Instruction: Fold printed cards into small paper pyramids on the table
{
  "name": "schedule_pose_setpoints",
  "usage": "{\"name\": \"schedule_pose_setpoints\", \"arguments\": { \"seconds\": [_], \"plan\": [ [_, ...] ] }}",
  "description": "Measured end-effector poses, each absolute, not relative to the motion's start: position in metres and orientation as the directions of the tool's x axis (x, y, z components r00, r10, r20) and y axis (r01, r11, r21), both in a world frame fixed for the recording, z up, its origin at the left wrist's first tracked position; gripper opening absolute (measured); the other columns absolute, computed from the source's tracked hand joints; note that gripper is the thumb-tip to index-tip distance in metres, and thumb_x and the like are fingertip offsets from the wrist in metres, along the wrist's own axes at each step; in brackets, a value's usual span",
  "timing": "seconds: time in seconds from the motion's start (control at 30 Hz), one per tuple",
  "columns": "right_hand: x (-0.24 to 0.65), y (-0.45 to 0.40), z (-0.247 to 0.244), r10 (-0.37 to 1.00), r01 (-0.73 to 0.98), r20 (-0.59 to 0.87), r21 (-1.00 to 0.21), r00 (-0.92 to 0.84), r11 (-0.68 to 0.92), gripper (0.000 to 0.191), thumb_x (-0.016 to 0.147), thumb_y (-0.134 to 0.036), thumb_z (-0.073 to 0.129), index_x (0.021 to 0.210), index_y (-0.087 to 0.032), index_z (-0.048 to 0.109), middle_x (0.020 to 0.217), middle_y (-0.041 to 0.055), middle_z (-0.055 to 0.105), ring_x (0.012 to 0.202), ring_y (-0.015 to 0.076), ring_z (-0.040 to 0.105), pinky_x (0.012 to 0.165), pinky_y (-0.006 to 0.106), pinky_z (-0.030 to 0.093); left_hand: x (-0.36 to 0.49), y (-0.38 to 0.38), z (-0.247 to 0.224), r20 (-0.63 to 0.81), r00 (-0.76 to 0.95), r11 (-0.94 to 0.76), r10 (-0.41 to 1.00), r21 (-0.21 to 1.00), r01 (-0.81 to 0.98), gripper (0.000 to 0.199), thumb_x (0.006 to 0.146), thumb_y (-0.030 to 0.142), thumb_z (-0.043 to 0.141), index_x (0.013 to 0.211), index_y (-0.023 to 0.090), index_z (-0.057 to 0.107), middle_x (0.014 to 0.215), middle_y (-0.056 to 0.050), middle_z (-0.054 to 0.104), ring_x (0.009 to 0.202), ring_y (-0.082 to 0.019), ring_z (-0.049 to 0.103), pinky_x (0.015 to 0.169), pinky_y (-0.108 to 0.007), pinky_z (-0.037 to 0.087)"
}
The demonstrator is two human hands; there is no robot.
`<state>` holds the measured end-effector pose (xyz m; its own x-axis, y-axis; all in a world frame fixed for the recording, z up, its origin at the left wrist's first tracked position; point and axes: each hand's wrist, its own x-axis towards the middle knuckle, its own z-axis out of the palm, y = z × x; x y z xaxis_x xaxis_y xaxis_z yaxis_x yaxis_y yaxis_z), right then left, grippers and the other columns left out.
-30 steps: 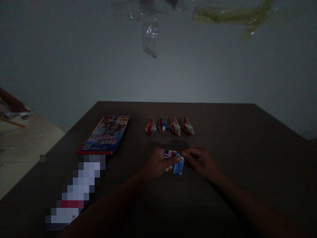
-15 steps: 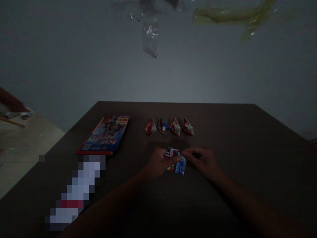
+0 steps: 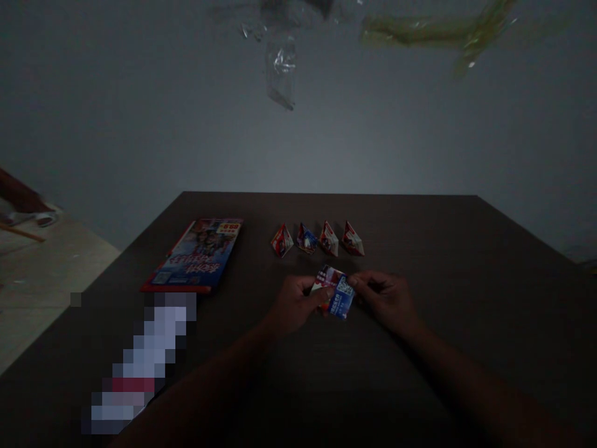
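Note:
A small folded piece of printed paper [image 3: 340, 302], blue with a QR code and some red and white print, is held between both hands above the dark table. My left hand [image 3: 296, 302] pinches its left side, thumb on top. At its upper right edge, the thumb and fingertips of my right hand [image 3: 385, 295] are closed on the paper. Beyond the hands stands a row of several folded paper boats, among them a red one [image 3: 282, 241], a blue one [image 3: 306, 239] and a red-and-white one [image 3: 353, 239] at the right end.
A stack of printed leaflets [image 3: 196, 252] lies on the left of the table [image 3: 433, 242]. Nearer me is a pixelated pale object [image 3: 144, 361]. A wall with clear and yellow tape [image 3: 420, 31] rises behind. A person's foot [image 3: 44, 218] shows at far left.
The folded paper has turned and tilted up slightly, so its QR code shows more fully. My left thumb has shifted left across it, and my right hand has moved slightly right.

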<state>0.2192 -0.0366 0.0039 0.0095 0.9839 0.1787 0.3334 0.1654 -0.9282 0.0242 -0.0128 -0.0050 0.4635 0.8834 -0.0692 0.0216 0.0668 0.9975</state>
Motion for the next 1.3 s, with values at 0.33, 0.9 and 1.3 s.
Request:
{"name": "schedule_pose_setpoints", "arguments": {
  "seconds": [0.33,0.9,1.3],
  "plan": [
    [0.222,-0.035,0.000,0.972,0.255,0.177,-0.958,0.152,0.135,0.030,0.075,-0.044,0.066,0.071,-0.015,0.069,0.066,0.0055,0.069,0.058,0.0158,0.061,0.053,0.026,0.048,0.021,-0.009,-0.001,-0.063,0.438,0.091,0.897,0.995,-0.043,0.028,0.077,0.036,0.066,0.074,0.009,0.067,0.061,-0.004,0.067,0.052,-0.013,0.062,0.053,-0.023,0.048],
    [0.227,-0.032,0.000,0.981,0.152,0.102,-0.985,0.165,0.077,0.035,0.074,-0.049,0.066,0.066,-0.015,0.065,0.055,0.0009,0.059,0.050,0.0127,0.053,0.047,0.024,0.041,0.010,-0.009,-0.001,0.170,0.373,-0.200,0.912,0.979,0.041,0.037,0.084,0.031,0.055,0.116,0.012,0.058,0.081,-0.008,0.072,0.070,-0.018,0.068,0.065,-0.027,0.051],
    [0.215,-0.036,-0.002,0.997,0.060,0.014,-0.998,0.071,0.010,0.033,0.074,-0.047,0.067,0.067,-0.015,0.065,0.051,-0.0012,0.055,0.046,0.0099,0.048,0.044,0.022,0.035,0.012,-0.006,-0.008,0.440,0.640,-0.747,0.630,0.568,0.344,0.041,0.083,0.014,0.051,0.122,0.023,0.059,0.110,-0.009,0.066,0.093,-0.018,0.064,0.078,-0.027,0.050]
  ]
}}
